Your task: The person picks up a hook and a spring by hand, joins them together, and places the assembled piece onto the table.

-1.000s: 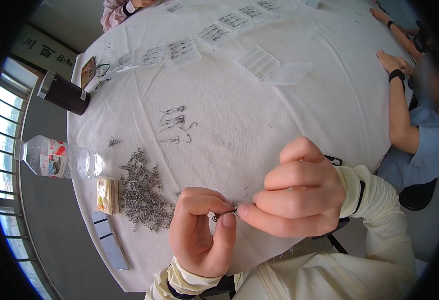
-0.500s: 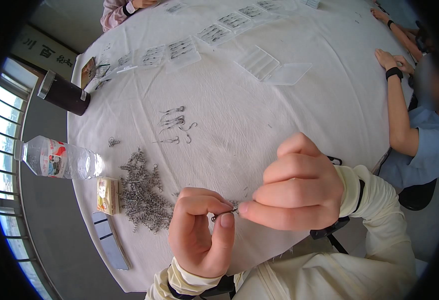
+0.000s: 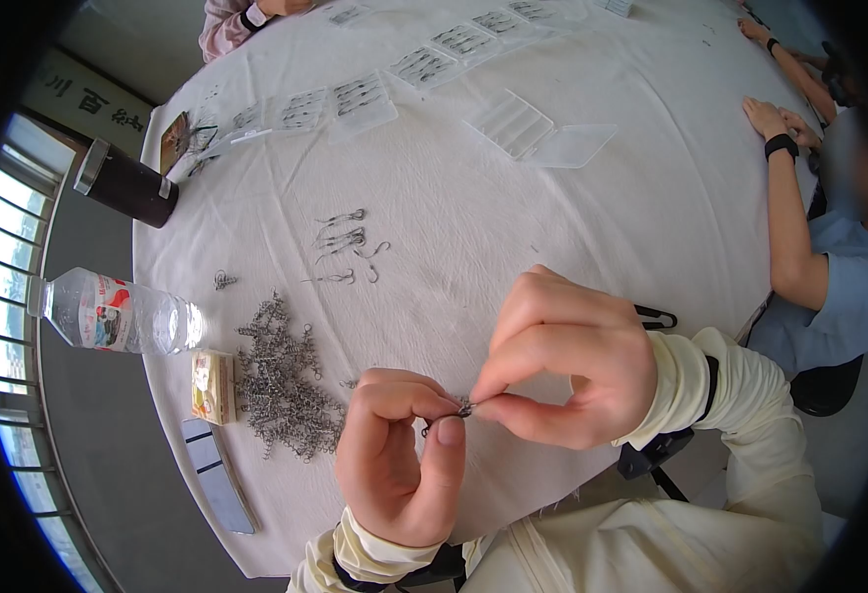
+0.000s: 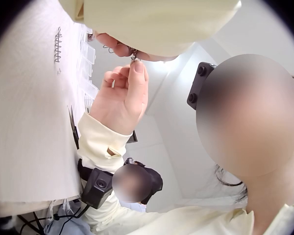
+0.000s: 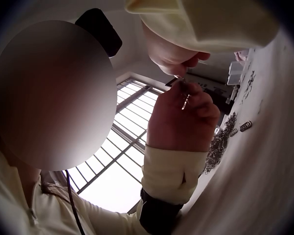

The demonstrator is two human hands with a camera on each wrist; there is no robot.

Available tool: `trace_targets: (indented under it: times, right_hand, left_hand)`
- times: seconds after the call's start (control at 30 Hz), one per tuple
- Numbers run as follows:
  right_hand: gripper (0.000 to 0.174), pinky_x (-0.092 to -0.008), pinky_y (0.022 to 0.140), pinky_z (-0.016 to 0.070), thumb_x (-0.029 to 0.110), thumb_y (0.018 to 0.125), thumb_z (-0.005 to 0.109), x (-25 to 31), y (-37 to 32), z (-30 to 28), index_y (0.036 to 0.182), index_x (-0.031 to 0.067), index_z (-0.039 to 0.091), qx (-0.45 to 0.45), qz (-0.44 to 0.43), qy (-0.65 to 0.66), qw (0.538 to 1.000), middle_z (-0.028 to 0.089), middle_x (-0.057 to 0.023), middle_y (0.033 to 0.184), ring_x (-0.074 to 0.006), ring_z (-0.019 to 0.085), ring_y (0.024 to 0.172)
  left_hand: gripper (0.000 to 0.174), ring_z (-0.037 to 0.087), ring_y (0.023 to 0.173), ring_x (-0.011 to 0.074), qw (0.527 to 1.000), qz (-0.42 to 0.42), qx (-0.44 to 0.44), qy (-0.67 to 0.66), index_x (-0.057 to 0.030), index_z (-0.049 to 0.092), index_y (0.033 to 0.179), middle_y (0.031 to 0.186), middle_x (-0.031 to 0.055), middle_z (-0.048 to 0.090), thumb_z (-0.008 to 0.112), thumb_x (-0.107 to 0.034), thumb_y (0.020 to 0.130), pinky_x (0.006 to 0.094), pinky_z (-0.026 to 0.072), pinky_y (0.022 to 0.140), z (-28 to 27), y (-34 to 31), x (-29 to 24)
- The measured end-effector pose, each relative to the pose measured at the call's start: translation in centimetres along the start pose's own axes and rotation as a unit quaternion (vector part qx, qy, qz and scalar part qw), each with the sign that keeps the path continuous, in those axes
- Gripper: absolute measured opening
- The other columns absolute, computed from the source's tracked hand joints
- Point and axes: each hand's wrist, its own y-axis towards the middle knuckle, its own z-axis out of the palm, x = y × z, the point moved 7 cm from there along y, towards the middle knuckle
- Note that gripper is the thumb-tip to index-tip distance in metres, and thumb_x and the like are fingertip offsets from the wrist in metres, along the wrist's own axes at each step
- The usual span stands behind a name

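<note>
My left hand (image 3: 399,460) pinches a small dark metal wire piece (image 3: 432,426) between thumb and forefinger, a ring showing at its lower end. At the other end of this piece, the thumb and forefinger of my right hand (image 3: 572,366) meet in a pinch. In the right wrist view, a shiny end of the wire piece (image 5: 185,102) shows against the left hand. Left of the hands lies a heap of wire springs (image 3: 281,390). Several fishing hooks (image 3: 343,240) lie in a group farther up the white cloth.
Clear boxes (image 3: 360,104) with hooks line the far side; another clear box (image 3: 513,124) lies lidded open. At left are a water bottle (image 3: 123,311), dark tumbler (image 3: 127,183), tissue pack (image 3: 212,387) and phone (image 3: 218,474). Another person's arm (image 3: 789,212) rests at the right edge.
My right hand has turned and shifted left, its thumb and forefinger now pinching at the wire piece's end. My left hand keeps nearly the same place and grip.
</note>
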Motion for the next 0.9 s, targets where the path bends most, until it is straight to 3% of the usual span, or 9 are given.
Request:
trace_targets:
  times: [0.03, 0.17, 0.23, 0.4, 0.57, 0.9]
  right_hand:
    - [0.018, -0.0293, 0.062, 0.0408, -0.001, 0.07, 0.076, -0.1, -0.1, 0.0, 0.084, 0.0073, 0.068, 0.009, 0.004, 0.01, 1.0, 0.059, -0.002, 0.079, -0.0169, 0.056, 0.067]
    - [0.019, -0.0279, 0.06, 0.0431, -0.003, 0.069, 0.076, -0.3, -0.1, 0.2, 0.085, 0.0052, 0.07, 0.02, 0.01, 0.023, 0.999, 0.061, -0.0032, 0.081, -0.0166, 0.056, 0.068]
    - [0.019, -0.0278, 0.06, 0.0432, -0.003, 0.07, 0.076, -0.3, -0.1, 0.2, 0.086, 0.0051, 0.07, 0.021, 0.01, 0.024, 0.999, 0.061, -0.0033, 0.081, -0.0167, 0.056, 0.068]
    - [0.017, -0.0279, 0.061, 0.0437, -0.003, 0.072, 0.075, -0.4, -0.1, 0.2, 0.086, 0.0045, 0.07, 0.026, 0.017, 0.03, 0.999, 0.061, -0.0038, 0.081, -0.017, 0.056, 0.069]
    - [0.013, -0.0273, 0.061, 0.0446, -0.003, 0.075, 0.072, -0.9, -0.3, 0.5, 0.085, 0.0025, 0.069, 0.03, 0.08, 0.086, 0.993, 0.062, -0.0056, 0.08, -0.0158, 0.057, 0.069]
    - [0.008, -0.027, 0.059, 0.0459, -0.003, 0.076, 0.069, -1.1, -0.2, 0.6, 0.083, 0.0018, 0.067, 0.022, 0.089, 0.107, 0.99, 0.061, -0.0064, 0.078, -0.0157, 0.059, 0.067]
  left_hand:
    - [0.017, 0.05, 0.075, 0.0105, 0.999, 0.015, 0.003, 0.029, 0.0028, 0.048, 0.097, 0.096, 0.0107, 0.051, 0.056, -0.012, 0.095, 0.022, 0.0454, 0.069, 0.1, 0.0, -0.1]
    - [0.017, 0.05, 0.075, 0.0106, 0.999, 0.016, 0.004, 0.03, 0.0028, 0.048, 0.097, 0.096, 0.0106, 0.051, 0.056, -0.012, 0.095, 0.022, 0.0454, 0.069, 0.0, 0.0, -0.1]
    - [0.013, 0.051, 0.083, 0.0162, 1.0, -0.014, -0.002, -0.018, 0.0029, 0.052, 0.101, 0.096, 0.0128, 0.055, 0.058, 0.003, 0.089, 0.0275, 0.0426, 0.078, -0.1, -0.1, 0.1]
    - [0.013, 0.051, 0.083, 0.016, 0.999, -0.019, -0.01, -0.027, 0.0033, 0.052, 0.101, 0.096, 0.0128, 0.055, 0.058, 0.003, 0.089, 0.0275, 0.0424, 0.078, -0.1, -0.1, 0.2]
    - [0.013, 0.051, 0.083, 0.016, 0.999, -0.029, -0.012, -0.03, 0.0035, 0.052, 0.101, 0.097, 0.0128, 0.055, 0.057, 0.003, 0.089, 0.0274, 0.0427, 0.078, -0.1, -0.1, 0.2]
    - [0.012, 0.052, 0.086, 0.0162, 0.997, -0.042, -0.006, -0.059, 0.0031, 0.052, 0.101, 0.097, 0.0125, 0.055, 0.057, 0.003, 0.089, 0.0274, 0.043, 0.08, 0.1, -0.1, 0.5]
